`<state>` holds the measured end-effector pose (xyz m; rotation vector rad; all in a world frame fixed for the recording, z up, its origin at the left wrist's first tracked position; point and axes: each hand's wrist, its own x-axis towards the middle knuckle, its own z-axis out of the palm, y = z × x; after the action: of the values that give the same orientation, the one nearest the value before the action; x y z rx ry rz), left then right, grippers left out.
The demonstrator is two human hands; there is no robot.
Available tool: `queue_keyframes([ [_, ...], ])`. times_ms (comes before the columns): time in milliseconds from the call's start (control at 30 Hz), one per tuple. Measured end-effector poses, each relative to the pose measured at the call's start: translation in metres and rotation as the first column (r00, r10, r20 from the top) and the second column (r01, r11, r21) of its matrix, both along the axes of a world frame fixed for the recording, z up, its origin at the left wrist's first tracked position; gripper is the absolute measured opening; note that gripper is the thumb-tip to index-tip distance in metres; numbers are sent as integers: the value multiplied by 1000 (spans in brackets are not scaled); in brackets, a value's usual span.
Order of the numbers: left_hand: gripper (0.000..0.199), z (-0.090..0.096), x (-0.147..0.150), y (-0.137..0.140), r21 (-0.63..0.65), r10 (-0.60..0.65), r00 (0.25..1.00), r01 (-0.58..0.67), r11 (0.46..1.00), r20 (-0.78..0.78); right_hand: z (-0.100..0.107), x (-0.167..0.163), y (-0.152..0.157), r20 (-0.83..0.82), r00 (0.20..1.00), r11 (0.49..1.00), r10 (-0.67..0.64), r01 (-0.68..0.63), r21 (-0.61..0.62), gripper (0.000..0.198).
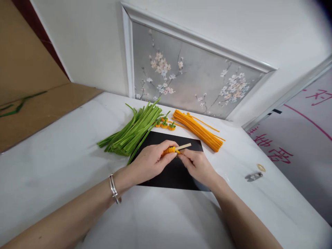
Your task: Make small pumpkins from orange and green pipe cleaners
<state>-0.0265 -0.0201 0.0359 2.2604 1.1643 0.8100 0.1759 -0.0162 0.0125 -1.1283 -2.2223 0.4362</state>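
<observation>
Pinching the coil (170,150) at frame centre, the left fingers (168,159) are closed; the right fingers (187,153) nip its strand (178,152). Slackened pull could unwind it off the stick (185,146).

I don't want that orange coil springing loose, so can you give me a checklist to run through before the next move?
1. Left hand grip on the orange coil: ok, closed around it.
2. Right hand grip on the orange strand: ok, apparently pinched beside the coil.
3. Flat stick in place: ok, one end juts out past the coil.
4. Coil's other end secure: cannot tell, the left hand hides it.
5. Thread snips clear of the black mat: ok, lying to its right.
6. Orange pipe cleaners all bundled: not ok, some lie loose.
</observation>
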Motion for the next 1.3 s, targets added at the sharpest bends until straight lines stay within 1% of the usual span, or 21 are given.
queue_keyframes([
  [133,24,-3,-1,4,122,71,996,-63,991,-60,4,-2,-7,146,989,998,-23,15,55,22],
  [333,24,-8,-2,5,225,111,979,-71,972,-173,11,-3,-18,294,956,995,10,-38,88,16],
  [433,22,-8,-2,4,253,132,968,-76,964,-212,12,-3,-20,356,934,980,-19,-54,194,19],
  [500,20,-8,-2,4,275,147,960,-78,958,-240,14,-2,-19,388,919,946,-74,-59,319,23],
  [600,16,-10,-1,4,319,158,940,-56,946,-303,17,-1,-18,368,919,859,-144,-68,508,28],
  [667,13,-11,0,4,354,159,924,-28,935,-347,21,0,-17,322,937,821,-139,-73,566,27],
  [700,12,-12,1,3,371,156,918,-10,929,-365,22,0,-17,294,948,817,-120,-74,572,26],
  [833,13,-16,3,3,427,138,909,47,903,-393,24,2,-14,160,986,854,-53,-38,519,21],
  [967,16,-19,3,3,453,135,912,61,889,-387,21,4,-10,14,999,911,-39,30,412,14],
  [1033,18,-20,3,3,462,124,911,79,884,-394,21,4,-9,-55,998,943,-32,49,329,11],
  [1133,18,-20,4,2,485,96,901,135,864,-423,22,5,-6,-126,991,984,-49,69,166,9],
  [1200,19,-19,5,0,509,73,897,178,842,-435,23,6,-2,-156,985,996,-69,78,53,10],
  [1300,24,-17,6,-2,543,38,900,228,808,-434,22,9,4,-192,976,992,-100,82,-96,16],
])
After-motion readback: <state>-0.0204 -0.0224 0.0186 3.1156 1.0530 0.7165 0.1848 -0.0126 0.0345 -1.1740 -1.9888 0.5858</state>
